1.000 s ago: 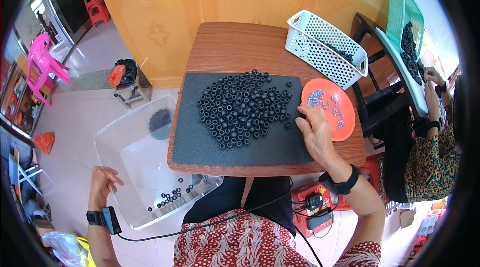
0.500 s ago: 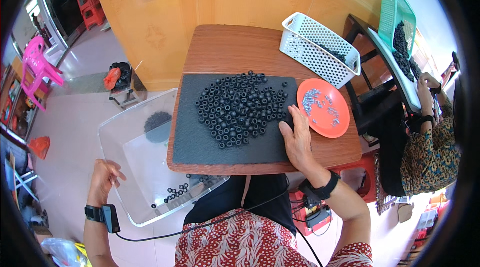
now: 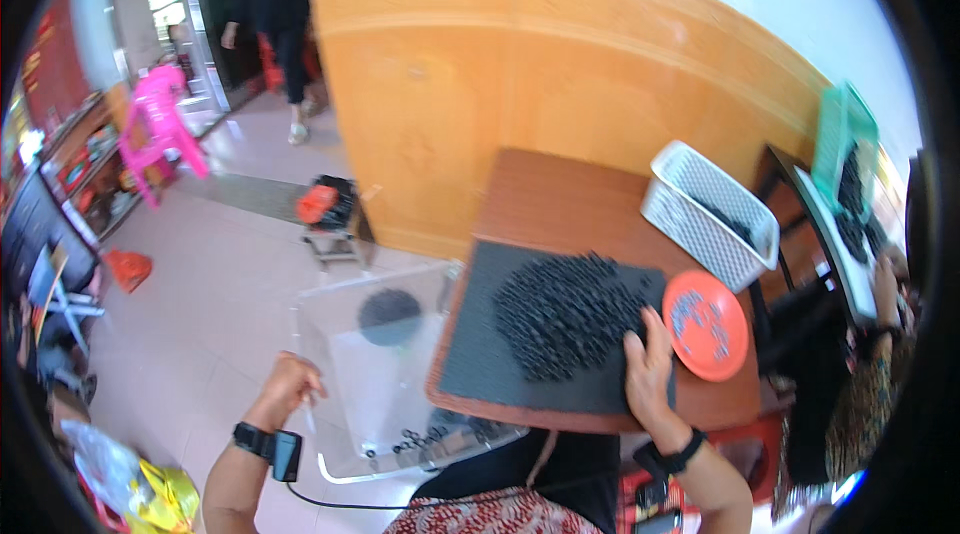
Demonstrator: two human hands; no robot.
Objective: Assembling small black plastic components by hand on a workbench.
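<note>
My right hand [image 3: 651, 365] lies at the right edge of a dark grey mat [image 3: 463, 334], thumb apart from the fingers, beside a spread of small black ring-shaped beads [image 3: 565, 319]. It holds nothing. Right next to it is an orange-red plate [image 3: 712, 362] with small silvery pieces [image 3: 688, 319]. Over on the left, my left hand [image 3: 288, 387] has its fingers curled at the side rim of a clear plastic tub [image 3: 335, 284]; blur softens the grip. Inside the tub are a dark round heap [image 3: 390, 316] and several loose black rings [image 3: 420, 439].
A white perforated basket [image 3: 700, 209] with black pieces stands at the back of the brown table [image 3: 560, 184]. To the right, another person's hand [image 3: 884, 284] works near a green basket [image 3: 832, 134]. Someone [image 3: 277, 9] stands by the doorway. A low stool [image 3: 335, 246] stands beyond the tub.
The view has swung left and upward, so table and tub appear further right and lower. A standing person has come into view. Both hands keep their places by tub and mat.
</note>
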